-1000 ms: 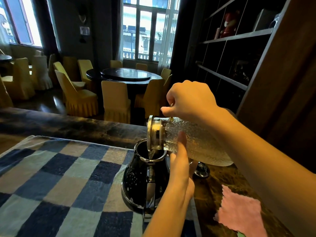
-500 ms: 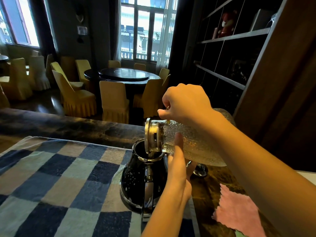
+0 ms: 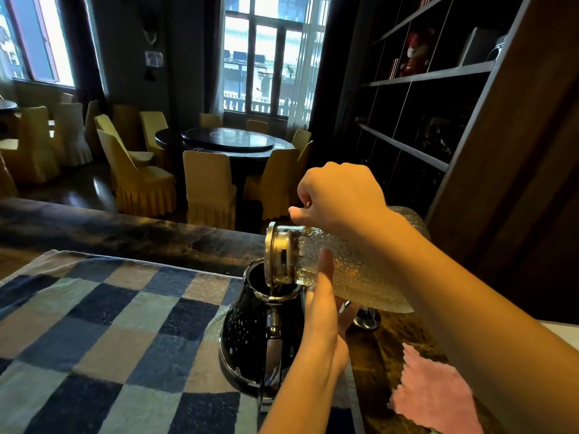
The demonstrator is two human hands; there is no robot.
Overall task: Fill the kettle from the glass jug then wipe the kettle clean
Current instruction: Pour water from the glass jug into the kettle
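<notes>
Kettle (image 3: pixel 260 333) stands upright on checked towel (image 3: pixel 103 333), mouth open. Glass jug (image 3: pixel 351 270) lies near-horizontal, long axis running right to left, lidded spout directly over kettle mouth. Your right hand (image 3: pixel 338 198) clenched on jug handle; left hand (image 3: pixel 322 311) fingers pressed flat against jug underside. Pink cloth (image 3: pixel 435 396) nearer your right.

Your clearest room is left of the black speckled kettle (image 3: pixel 250 333): the blue-and-beige checked towel (image 3: pixel 103 333) lies flat and bare there. Above the kettle's mouth the tipped textured glass jug (image 3: pixel 341 270) blocks you. Right of it, a small chrome-knobbed lid (image 3: pixel 366 319) and a pink cloth (image 3: pixel 435 393) occupy the dark marbled counter (image 3: pixel 125 233).
</notes>
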